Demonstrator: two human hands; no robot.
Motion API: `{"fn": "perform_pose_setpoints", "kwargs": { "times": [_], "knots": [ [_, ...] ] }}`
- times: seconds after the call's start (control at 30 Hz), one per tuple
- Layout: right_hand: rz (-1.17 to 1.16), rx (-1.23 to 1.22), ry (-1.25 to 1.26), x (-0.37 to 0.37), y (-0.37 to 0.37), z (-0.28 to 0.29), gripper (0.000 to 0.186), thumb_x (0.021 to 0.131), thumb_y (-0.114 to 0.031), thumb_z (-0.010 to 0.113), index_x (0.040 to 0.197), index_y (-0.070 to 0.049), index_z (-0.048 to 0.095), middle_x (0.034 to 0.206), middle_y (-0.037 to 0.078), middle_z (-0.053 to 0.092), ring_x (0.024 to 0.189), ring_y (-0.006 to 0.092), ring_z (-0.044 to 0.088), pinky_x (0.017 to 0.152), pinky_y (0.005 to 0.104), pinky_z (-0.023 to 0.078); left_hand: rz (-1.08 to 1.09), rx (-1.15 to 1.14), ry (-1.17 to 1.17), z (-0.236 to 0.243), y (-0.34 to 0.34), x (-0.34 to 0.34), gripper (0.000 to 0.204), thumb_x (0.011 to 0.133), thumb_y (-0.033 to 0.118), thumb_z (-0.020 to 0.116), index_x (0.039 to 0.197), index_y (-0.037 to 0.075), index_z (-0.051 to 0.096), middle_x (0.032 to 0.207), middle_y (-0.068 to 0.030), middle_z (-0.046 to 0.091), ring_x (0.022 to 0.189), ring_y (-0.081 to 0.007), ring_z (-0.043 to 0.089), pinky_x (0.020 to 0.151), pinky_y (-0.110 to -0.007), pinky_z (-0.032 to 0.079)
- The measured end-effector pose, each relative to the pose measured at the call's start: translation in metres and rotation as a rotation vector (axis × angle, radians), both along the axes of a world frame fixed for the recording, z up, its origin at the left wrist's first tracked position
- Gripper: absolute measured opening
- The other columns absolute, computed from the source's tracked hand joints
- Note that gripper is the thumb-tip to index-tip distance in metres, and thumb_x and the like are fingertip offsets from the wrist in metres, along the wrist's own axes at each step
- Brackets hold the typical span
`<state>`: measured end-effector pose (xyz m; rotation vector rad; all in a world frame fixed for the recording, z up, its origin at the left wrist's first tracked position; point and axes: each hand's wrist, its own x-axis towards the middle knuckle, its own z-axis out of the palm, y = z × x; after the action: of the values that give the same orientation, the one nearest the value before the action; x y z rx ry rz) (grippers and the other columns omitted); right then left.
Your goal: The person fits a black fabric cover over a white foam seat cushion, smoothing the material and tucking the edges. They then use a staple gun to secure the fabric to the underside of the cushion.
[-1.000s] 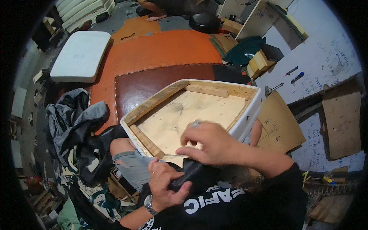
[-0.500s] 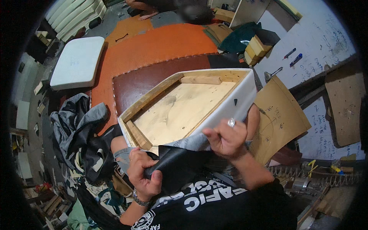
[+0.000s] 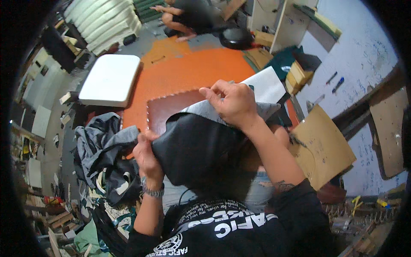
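Observation:
A sheet of black leatherette (image 3: pixel 197 147) with a grey cloth backing is spread in front of me, above my lap. My left hand (image 3: pixel 149 156) is closed on its left edge. Raised at its far edge, my right hand (image 3: pixel 234 103) is curled tight with the grey backing turned up beside it. Behind the leatherette stands the white padded seat frame (image 3: pixel 266 85), tilted up. Only its upper right part shows; its wooden inside is hidden.
A white cushion (image 3: pixel 110 79) lies at the far left of the orange mat (image 3: pixel 192 70). Bunched black-grey fabric (image 3: pixel 102 141) lies on the left. Brown card (image 3: pixel 323 147) stands at the right, near marked white boards. Across the mat a person (image 3: pixel 188 19) sits low.
The leatherette has been lifted up and away from me over the frame, which has tilted up and lost its view of the wooden inside. Both hands moved farther out, the right one most.

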<state>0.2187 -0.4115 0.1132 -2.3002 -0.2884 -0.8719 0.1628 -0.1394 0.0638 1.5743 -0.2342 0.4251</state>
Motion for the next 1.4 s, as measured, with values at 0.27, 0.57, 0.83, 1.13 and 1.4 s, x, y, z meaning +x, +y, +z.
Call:
{"fn": "perform_pose_setpoints", "kwargs": {
  "times": [0.27, 0.57, 0.83, 1.13, 1.4],
  "knots": [
    [-0.305, 0.297, -0.202, 0.025, -0.151, -0.057, 0.021, 0.103, -0.019, 0.069, 0.097, 0.001, 0.073, 0.087, 0.012, 0.074, 0.079, 0.0198, 0.068, 0.072, 0.0355, 0.053, 0.110, 0.008, 0.037, 0.056, 0.002, 0.084, 0.061, 0.115, 0.039, 0.045, 0.084, -0.006, 0.074, 0.073, -0.0042, 0.065, 0.068, -0.0109, 0.055, 0.064, -0.031, 0.044],
    [-0.648, -0.225, 1.158, -0.232, -0.166, -0.436, 0.048, 0.097, -0.026, 0.068, 0.134, 0.005, 0.059, 0.131, 0.026, 0.066, 0.115, 0.0469, 0.064, 0.099, 0.0478, 0.052, 0.245, 0.019, 0.107, 0.052, 0.046, 0.206, 0.068, 0.112, 0.047, 0.051, 0.080, -0.011, 0.067, 0.071, -0.0063, 0.062, 0.071, -0.0147, 0.053, 0.069, -0.036, 0.046],
    [-0.541, -0.042, 1.299, -0.224, -0.128, -0.420, 0.052, 0.100, -0.027, 0.068, 0.139, 0.004, 0.056, 0.136, 0.024, 0.063, 0.119, 0.0424, 0.062, 0.103, 0.0466, 0.050, 0.260, 0.071, 0.195, 0.070, 0.051, 0.239, 0.065, 0.111, 0.048, 0.052, 0.105, -0.015, 0.068, 0.102, -0.0179, 0.075, 0.100, -0.0223, 0.063, 0.094, -0.036, 0.048],
    [-0.480, 0.123, 1.259, -0.231, -0.132, -0.388, 0.056, 0.102, -0.029, 0.068, 0.145, 0.004, 0.053, 0.142, 0.022, 0.061, 0.124, 0.0373, 0.060, 0.108, 0.0452, 0.047, 0.260, 0.057, 0.157, 0.039, 0.059, 0.116, 0.069, 0.113, 0.051, 0.041, 0.084, -0.002, 0.074, 0.068, -0.0070, 0.065, 0.064, -0.0152, 0.055, 0.067, -0.033, 0.043],
    [-0.690, 0.574, 0.990, -0.265, -0.224, -0.231, 0.060, 0.104, -0.030, 0.068, 0.150, 0.003, 0.050, 0.147, 0.021, 0.058, 0.128, 0.0328, 0.058, 0.112, 0.0440, 0.044, -0.025, 0.143, -0.170, -0.021, 0.039, -0.033, 0.048, 0.108, 0.028, 0.043, 0.081, 0.003, 0.073, 0.078, -0.0126, 0.069, 0.072, -0.0289, 0.064, 0.074, -0.041, 0.048]
  ]
}}
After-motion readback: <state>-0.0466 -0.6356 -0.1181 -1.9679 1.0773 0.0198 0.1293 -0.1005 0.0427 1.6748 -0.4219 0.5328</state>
